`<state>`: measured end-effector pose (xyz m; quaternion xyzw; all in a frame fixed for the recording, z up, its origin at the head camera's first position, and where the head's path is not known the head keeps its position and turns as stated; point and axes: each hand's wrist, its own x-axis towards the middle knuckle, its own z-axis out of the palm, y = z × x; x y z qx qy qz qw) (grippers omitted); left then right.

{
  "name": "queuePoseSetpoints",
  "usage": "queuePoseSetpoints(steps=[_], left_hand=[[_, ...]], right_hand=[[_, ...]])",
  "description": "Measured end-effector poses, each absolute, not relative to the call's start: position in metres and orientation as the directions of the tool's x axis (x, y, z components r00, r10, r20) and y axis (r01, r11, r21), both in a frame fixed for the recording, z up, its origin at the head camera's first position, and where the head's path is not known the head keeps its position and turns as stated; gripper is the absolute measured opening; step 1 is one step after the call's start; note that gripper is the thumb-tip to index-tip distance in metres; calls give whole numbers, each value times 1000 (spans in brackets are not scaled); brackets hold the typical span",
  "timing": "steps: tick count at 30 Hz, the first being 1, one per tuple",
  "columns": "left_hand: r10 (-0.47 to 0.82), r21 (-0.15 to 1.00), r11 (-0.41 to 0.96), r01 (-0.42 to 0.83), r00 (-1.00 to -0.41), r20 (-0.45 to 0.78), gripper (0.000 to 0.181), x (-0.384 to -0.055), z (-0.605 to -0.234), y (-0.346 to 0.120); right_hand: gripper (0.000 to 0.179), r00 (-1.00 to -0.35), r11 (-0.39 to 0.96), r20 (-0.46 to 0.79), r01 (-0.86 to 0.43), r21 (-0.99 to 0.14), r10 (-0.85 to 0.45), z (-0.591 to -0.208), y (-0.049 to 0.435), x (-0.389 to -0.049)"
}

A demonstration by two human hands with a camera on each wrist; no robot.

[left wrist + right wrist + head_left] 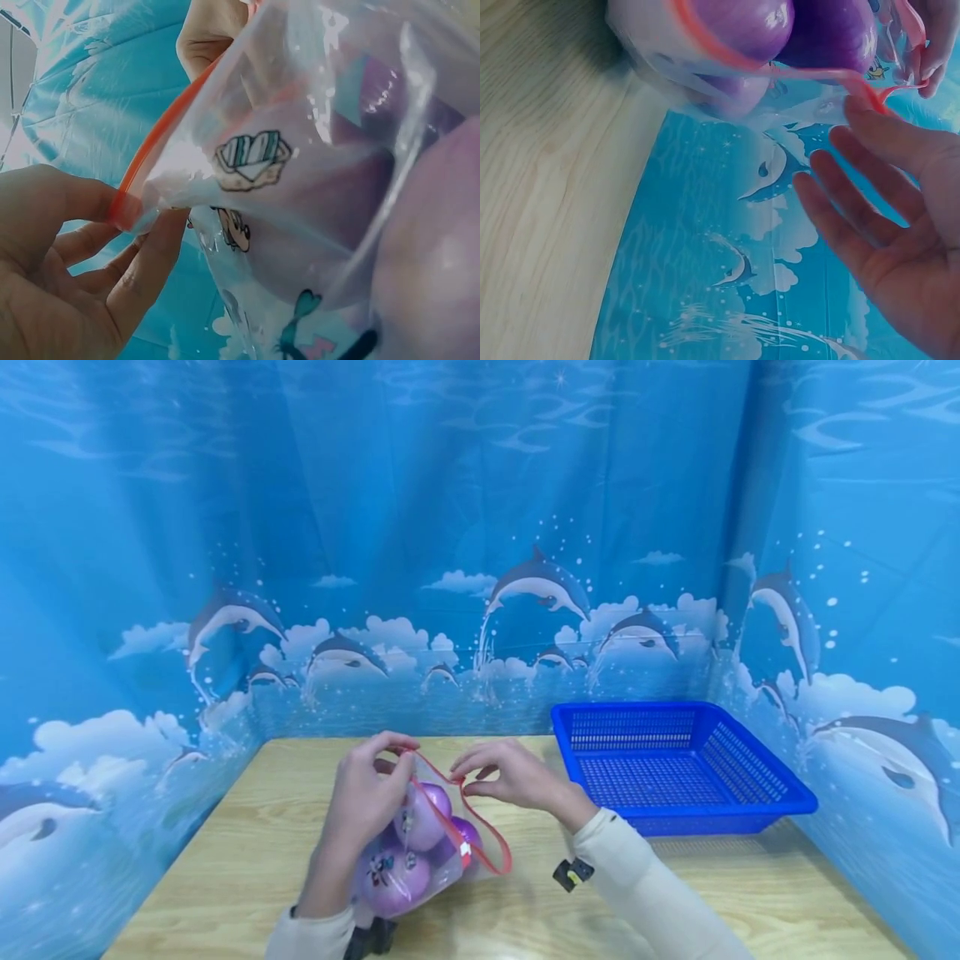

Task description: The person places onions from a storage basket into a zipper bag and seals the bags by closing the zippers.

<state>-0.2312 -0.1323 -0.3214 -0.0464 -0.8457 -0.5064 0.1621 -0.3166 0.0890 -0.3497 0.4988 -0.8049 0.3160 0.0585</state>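
Note:
A clear zip bag (438, 881) with red zip strips and small cartoon prints stands over the table. Several glossy purple round things (390, 881) fill it. The two red strips (498, 839) are spread apart, so the bag's mouth gapes toward the right; a pale slider (465, 852) sits on the near strip. My left hand (367, 793) pinches the mouth's end corner between thumb and fingers, seen close in the left wrist view. With thumb and index finger, my right hand (513, 772) pinches the far strip; its other fingers (832, 195) extend loosely in the right wrist view.
A blue plastic basket (720, 822) with perforated sides stands at the table's right, beyond my right forearm. The wood-patterned table (255, 827) meets a blue dolphin-print curtain (420, 527) at the back and sides. Small black devices (573, 872) are strapped at my wrists.

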Motion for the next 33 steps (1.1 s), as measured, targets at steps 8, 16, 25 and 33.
queuePoseSetpoints(steps=[8, 16, 25, 33], left_hand=[[-70, 843, 460, 277, -936, 346, 20, -228, -315, -144], [50, 818, 461, 345, -930, 364, 39, -215, -302, -183], [210, 789, 452, 415, -910, 358, 39, -214, -304, -206], [84, 775, 479, 412, -901, 426, 24, -231, -318, -191]], right_hand=[[10, -430, 178, 586, -881, -438, -687, -344, 93, -315], [6, -577, 206, 653, -805, -556, -491, -320, 107, -300], [5, -699, 228, 656, -714, -662, -283, -306, 121, -291], [7, -738, 252, 638, -675, -694, -218, -312, 134, -298]])
